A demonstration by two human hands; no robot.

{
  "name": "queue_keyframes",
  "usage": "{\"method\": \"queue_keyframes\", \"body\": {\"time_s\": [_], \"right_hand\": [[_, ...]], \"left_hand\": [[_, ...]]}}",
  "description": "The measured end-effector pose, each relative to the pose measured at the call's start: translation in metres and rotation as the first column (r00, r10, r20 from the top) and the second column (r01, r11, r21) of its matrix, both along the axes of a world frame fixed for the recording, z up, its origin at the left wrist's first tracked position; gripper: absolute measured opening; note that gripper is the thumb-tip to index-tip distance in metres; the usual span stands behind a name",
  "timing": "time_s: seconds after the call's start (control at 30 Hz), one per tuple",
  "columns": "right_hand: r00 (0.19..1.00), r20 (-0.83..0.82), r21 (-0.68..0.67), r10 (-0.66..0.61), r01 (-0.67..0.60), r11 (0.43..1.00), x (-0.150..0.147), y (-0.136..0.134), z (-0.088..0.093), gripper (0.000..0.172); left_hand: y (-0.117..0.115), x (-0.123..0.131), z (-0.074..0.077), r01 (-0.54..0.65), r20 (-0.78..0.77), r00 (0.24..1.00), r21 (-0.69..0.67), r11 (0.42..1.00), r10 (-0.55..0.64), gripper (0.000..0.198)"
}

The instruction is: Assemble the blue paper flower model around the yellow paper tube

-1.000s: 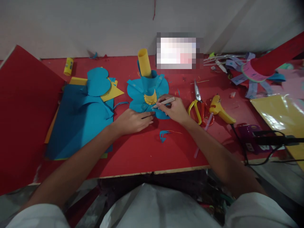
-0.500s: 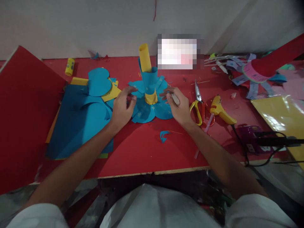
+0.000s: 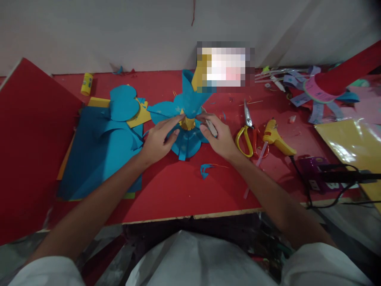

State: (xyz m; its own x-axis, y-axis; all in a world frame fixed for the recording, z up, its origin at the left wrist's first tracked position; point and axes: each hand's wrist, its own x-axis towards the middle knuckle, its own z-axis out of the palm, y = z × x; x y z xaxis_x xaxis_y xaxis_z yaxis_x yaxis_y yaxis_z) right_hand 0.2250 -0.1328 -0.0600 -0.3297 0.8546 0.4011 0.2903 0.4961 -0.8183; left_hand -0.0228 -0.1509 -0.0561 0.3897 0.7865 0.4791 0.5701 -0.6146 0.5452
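Observation:
A blue paper flower shape point(image 3: 186, 145) lies on the red table with a blue paper tube point(image 3: 192, 102) standing at its middle. Around the tube's foot sits a yellow fringed paper collar point(image 3: 188, 123). A rolled yellow paper point(image 3: 197, 77) rises from the tube, which leans to the right, its top partly blurred out. My left hand point(image 3: 157, 141) is at the collar's left side, fingers stretched and thumb apart. On the other side, my right hand point(image 3: 222, 137) has its fingertips by the collar and a small pale oblong object point(image 3: 212, 128) tucked in it; its kind is unclear.
Scissors point(image 3: 247, 129) and a yellow glue gun point(image 3: 277, 139) with a cord lie to the right. Blue sheets point(image 3: 89, 155) and heart-shaped cut-outs point(image 3: 123, 102) lie at left, near a glue stick point(image 3: 87, 84). A blue scrap point(image 3: 205, 171) lies in front.
The blue flower shape has turned, and its tube now leans right instead of standing nearly upright. Both my hands have moved inward to the collar.

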Motion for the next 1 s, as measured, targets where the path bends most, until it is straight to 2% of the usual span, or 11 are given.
{"method": "queue_keyframes", "body": {"time_s": [0.13, 0.2, 0.27, 0.37, 0.47, 0.57, 0.7, 0.87, 1.0], "right_hand": [[0.998, -0.052, 0.030, 0.033, -0.032, 0.999, -0.002, 0.002, -0.002, 0.035], [0.998, -0.063, 0.045, 0.017, -0.014, 0.999, -0.002, 0.004, -0.003, 0.035], [0.999, -0.036, 0.062, -0.038, 0.040, 0.997, -0.002, 0.006, -0.004, 0.031], [0.986, 0.029, 0.087, -0.165, 0.162, 0.983, 0.000, 0.005, -0.002, 0.019], [0.968, 0.050, 0.066, -0.244, 0.241, 0.968, 0.001, 0.003, 0.001, 0.013], [0.982, 0.032, 0.018, -0.187, 0.187, 0.982, -0.001, 0.003, 0.000, 0.017], [0.994, -0.032, -0.011, -0.100, 0.100, 0.995, -0.003, 0.007, -0.010, 0.023], [0.988, -0.117, -0.030, -0.099, 0.096, 0.995, 0.000, 0.013, -0.021, 0.030], [0.983, -0.185, -0.066, -0.009, -0.003, 0.998, 0.001, 0.014, -0.020, 0.038]], "left_hand": [[-0.005, 0.003, 0.002, 0.100, -0.050, 0.994, 0.107, 0.989, -0.095, 0.042], [-0.007, 0.004, 0.003, 0.112, -0.050, 0.993, 0.135, 0.985, -0.107, 0.039], [-0.008, 0.004, 0.003, 0.045, -0.023, 0.999, 0.147, 0.988, -0.042, 0.034], [-0.005, 0.004, 0.003, -0.157, 0.038, 0.987, 0.141, 0.977, 0.153, 0.026], [0.001, 0.002, 0.000, -0.263, -0.001, 0.965, 0.054, 0.963, 0.263, 0.028], [0.004, 0.001, -0.004, -0.230, -0.110, 0.968, -0.032, 0.973, 0.225, 0.040], [0.001, 0.002, -0.007, -0.153, -0.179, 0.973, -0.041, 0.987, 0.143, 0.047], [-0.004, 0.004, -0.004, -0.063, -0.091, 0.994, -0.028, 0.998, 0.060, 0.046], [-0.003, 0.006, -0.001, -0.003, 0.039, 0.999, -0.066, 0.998, 0.006, 0.045]]}}
